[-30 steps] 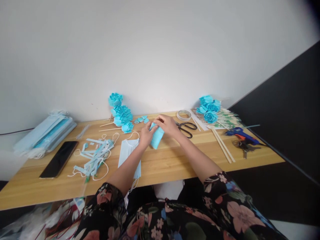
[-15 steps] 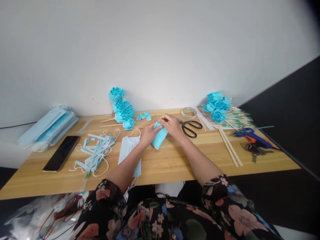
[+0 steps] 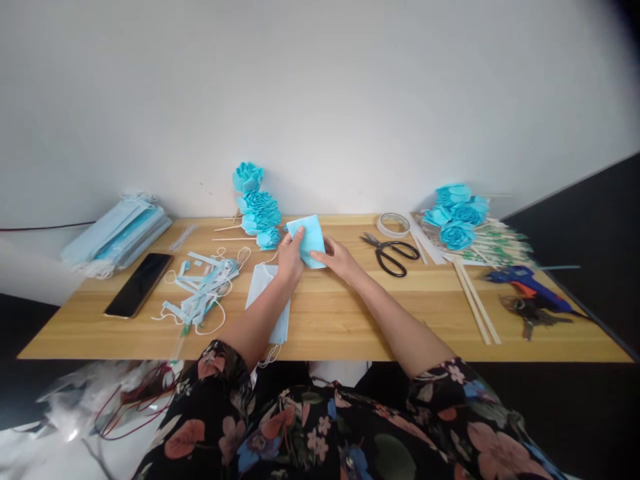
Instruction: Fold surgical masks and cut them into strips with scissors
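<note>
A light blue piece of mask fabric, roughly square, is held up between my two hands over the middle of the table. My left hand grips its left edge, thumb on the front face. My right hand pinches the lower right corner, the other fingers partly behind it. Below my left forearm lies a pleated face mask, partly covered by the arm. Blue fabric flowers on sticks stand just left of the held piece, near the wall. Black-handled scissors lie to the right of my right hand.
On the left are a stack of masks, a phone and a heap of cut strips with ear loops. On the right lie a tape roll, more blue flowers, wooden sticks, a glue gun and keys.
The blue fabric, narrow and folded before, now shows as a wider, flatter square and is raised. My hands have moved apart to its two sides. The view has shifted slightly.
</note>
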The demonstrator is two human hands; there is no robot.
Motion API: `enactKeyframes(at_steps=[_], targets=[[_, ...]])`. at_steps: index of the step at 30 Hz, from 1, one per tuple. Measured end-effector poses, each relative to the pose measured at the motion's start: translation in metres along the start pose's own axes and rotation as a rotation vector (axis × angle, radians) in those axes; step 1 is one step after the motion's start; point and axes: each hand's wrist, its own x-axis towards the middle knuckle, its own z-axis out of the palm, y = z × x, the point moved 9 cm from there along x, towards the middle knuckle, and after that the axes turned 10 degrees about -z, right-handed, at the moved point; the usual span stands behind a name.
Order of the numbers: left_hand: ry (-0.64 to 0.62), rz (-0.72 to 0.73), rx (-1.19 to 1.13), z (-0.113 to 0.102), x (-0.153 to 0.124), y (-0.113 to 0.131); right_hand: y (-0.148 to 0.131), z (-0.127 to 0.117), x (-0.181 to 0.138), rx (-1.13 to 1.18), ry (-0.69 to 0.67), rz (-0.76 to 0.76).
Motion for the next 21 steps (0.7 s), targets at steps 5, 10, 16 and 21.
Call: enactKeyframes(at_steps=[5,10,16,21], targets=[[-0.023,-0.032,-0.053,0.004,-0.001,-0.007,0.008,-0.003,-0.002,-0.273,-0.009,0.027],[-0.083,0.011,-0.034,0.009,0.001,-0.002,0.001,-0.016,-0.001,-0.603,0.029,0.024],[-0.069,0.04,0.023,0.007,0.004,0.002,-0.009,-0.01,-0.003,-0.97,-0.026,-0.058],[0.022,0.09,0.164,-0.001,0.002,0.007,-0.007,0.017,-0.007,-0.973,-0.141,-0.133]])
